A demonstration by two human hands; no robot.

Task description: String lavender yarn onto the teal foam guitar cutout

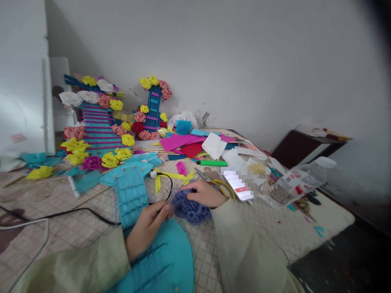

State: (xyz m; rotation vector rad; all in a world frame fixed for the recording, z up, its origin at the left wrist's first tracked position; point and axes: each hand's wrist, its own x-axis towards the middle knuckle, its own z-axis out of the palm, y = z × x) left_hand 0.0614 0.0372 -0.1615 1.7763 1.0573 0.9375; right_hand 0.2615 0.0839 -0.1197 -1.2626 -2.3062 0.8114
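Observation:
A large teal cutout (pixel 180 252), wound across with dark thread, lies at the front of the table. Over its middle rests my left hand (pixel 149 228), its thumb and fingers pinched together; what they hold, if anything, is too small to make out. Just to the right is a tangled heap of blue-purple yarn (pixel 192 211). My right hand (pixel 206 193) lies on top of this yarn with its fingers bent into it. Scissors with yellow handles (pixel 224 187) are right behind my right hand.
Flower-covered cutouts (pixel 99 126) lean against the wall. Colored paper (pixel 180 141), a green marker (pixel 214 163) and a phone (pixel 240 185) lie farther back. A plastic bottle (pixel 299 183) is on the right. A black cable (pixel 82 209) crosses the left side.

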